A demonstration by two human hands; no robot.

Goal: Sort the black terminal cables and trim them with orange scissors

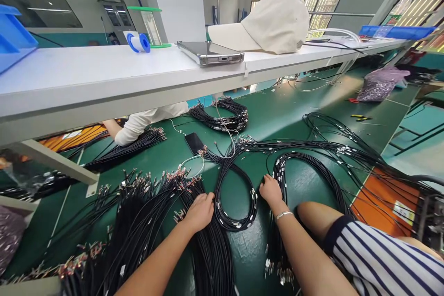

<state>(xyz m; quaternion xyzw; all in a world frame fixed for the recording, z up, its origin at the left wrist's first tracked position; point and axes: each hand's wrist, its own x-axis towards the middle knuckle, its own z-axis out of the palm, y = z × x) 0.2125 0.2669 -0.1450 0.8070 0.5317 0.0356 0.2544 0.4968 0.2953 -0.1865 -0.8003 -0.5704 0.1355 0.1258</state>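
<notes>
My left hand [199, 212] presses on a thick bundle of black cables [210, 259] with metal-tipped ends, its fingers curled over the strands. My right hand [272, 192] rests at the top end of a coiled black cable loop [312, 171], touching it, with a silver bracelet [284, 215] on the wrist. Between my hands lies a narrower looped cable bundle [236, 208] with small metal fittings. More black cables with copper-coloured terminals [132, 226] fan out to my left across the green work mat [294, 101].
A white shelf [104, 74] crosses overhead, holding a beige cap [274, 23], a phone [210, 53] and a tape roll [138, 42]. A co-worker's white sleeve [138, 122] reaches beneath it. A black phone [194, 143], cable coils [218, 115], yellow-handled pliers [360, 118] and a pink bag [379, 84] sit beyond.
</notes>
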